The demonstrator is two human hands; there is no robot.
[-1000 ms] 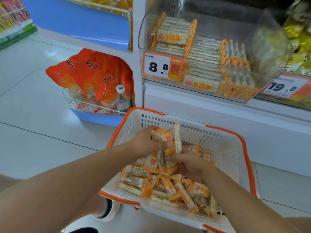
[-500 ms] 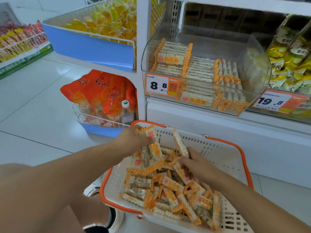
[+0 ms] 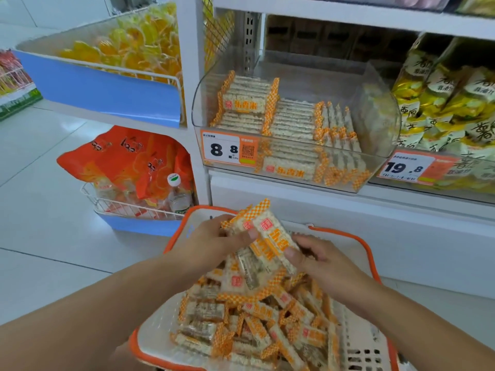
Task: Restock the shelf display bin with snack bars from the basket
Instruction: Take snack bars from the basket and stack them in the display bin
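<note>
Snack bars bunched over basket, our left hand and right hand both gripping them; long axes tilt up-left; display bin above, slightly right.

Bright, even light from overhead fills the aisle, and shadows stay faint. The glossy floor carries soft pale sheen, and the clear display bin hazes with reflections on its right wall. Wide-angle bending curves the shelf edges. Forearms at the bottom edge look soft and blurred.
</note>
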